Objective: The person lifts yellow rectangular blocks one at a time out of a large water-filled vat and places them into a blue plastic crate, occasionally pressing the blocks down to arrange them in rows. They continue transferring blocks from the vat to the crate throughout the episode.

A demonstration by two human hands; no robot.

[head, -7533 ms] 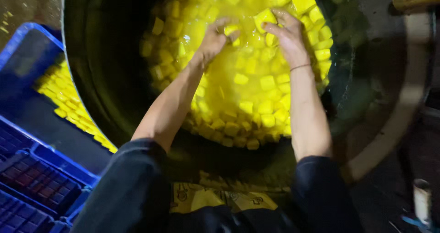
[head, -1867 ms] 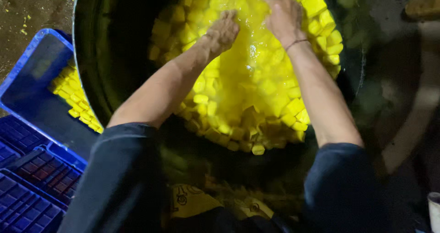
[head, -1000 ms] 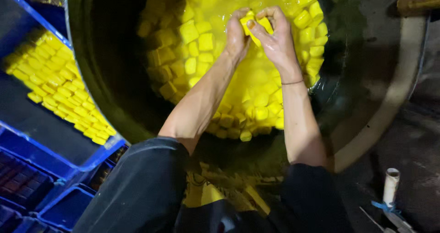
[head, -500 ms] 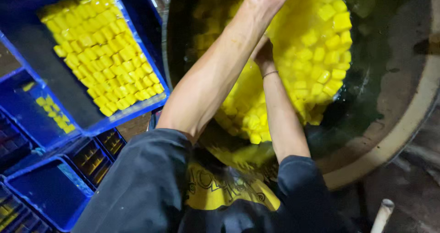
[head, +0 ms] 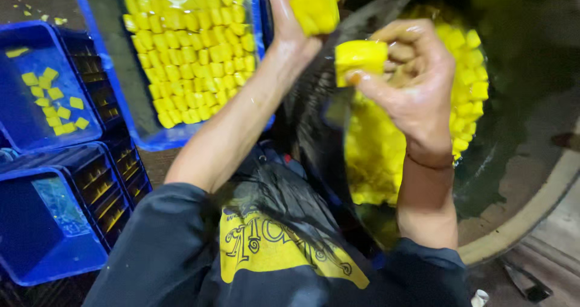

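So compared with half a second back, both hands have been lifted clear of the tub and a yellow cube is now gripped in each, where before they were down among the pile. Going left to right: a shallow blue plastic crate (head: 36,120) is seen at far left with only a handful of loose yellow cubes (head: 55,99) scattered on its floor, and more blue crates (head: 54,222) with slotted sides are stacked below it. Next comes a bigger blue crate (head: 130,111) where the cubes (head: 193,47) are packed in neat, tight rows; they look smooth, wet and glossy under the light. The left hand (head: 296,17) is closed around one yellow block (head: 314,5), held just over that crate's right edge. The right hand (head: 411,83) is curled on a second block (head: 360,56), pinched by thumb and fingers, with a thin band worn at the wrist. Behind it, the big round dark tub (head: 519,210) is seen, still heaped with wet yellow cubes (head: 386,156), its pale rim curving along the right.
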